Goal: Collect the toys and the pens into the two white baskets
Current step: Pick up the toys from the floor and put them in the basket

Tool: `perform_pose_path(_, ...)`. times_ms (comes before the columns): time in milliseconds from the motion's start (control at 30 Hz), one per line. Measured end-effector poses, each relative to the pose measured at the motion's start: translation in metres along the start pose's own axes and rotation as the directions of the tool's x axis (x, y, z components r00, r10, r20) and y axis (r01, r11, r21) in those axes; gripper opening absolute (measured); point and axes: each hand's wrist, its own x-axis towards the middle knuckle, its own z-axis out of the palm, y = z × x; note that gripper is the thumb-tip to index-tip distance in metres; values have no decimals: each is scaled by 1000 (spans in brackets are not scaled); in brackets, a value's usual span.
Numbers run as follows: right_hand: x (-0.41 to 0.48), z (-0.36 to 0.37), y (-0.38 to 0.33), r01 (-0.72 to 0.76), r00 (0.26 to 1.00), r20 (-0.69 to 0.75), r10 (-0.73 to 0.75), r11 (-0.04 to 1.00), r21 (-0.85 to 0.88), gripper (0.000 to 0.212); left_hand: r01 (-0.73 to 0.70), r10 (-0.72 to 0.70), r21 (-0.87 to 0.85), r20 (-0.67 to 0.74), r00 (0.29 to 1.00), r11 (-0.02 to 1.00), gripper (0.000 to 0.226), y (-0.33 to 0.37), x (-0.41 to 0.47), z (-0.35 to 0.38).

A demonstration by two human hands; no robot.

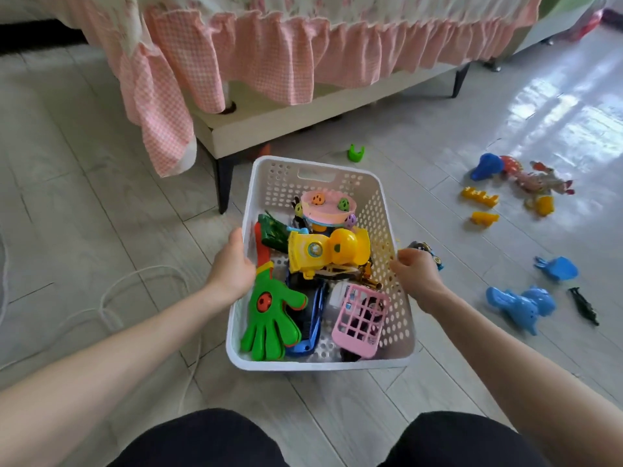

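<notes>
A white perforated basket [377, 364] stands on the floor in front of my knees. Inside lie several toys: a green hand clapper [271, 315], a yellow toy [328, 251], a pink round toy [325, 205] and a pink cage-like toy [359, 318]. My left hand [232, 264] grips the basket's left rim. My right hand [416, 273] is closed at the right rim; I cannot tell whether it grips the rim. A dark toy car [426, 251] lies just behind that hand.
Loose toys lie on the floor to the right: blue animal toys [521, 306], a blue scoop [558, 267], yellow pieces [480, 197], a colourful cluster [536, 180], a dark figure [585, 306], a green piece [356, 153]. A sofa with pink ruffled cover [269, 62] stands behind. A white cord [111, 298] lies left.
</notes>
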Motion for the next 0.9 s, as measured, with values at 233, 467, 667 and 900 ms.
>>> perform_pose_path(233, 54, -15, 24, 155, 988, 31, -154, 988, -15, 24, 136, -133, 57, -52, 990, 989, 46, 22, -5, 44)
perform_pose_path(467, 92, -25, 48, 306, 950, 61, -306, 952, -3, 28, 268, -261, 208, -62, 963, 941, 41, 23, 5, 61)
perform_pose_path(667, 133, -13, 59, 307, 952, 186, -245, 732, -608, 45, 406, -424, 251, 18, 905, 878, 49, 36, 28, 58)
perform_pose_path(900, 152, 9, 65, 329, 944, 287, -162, 460, -825, 33, 468, -487, 259, 12, 873, 845, 57, 49, 24, 63)
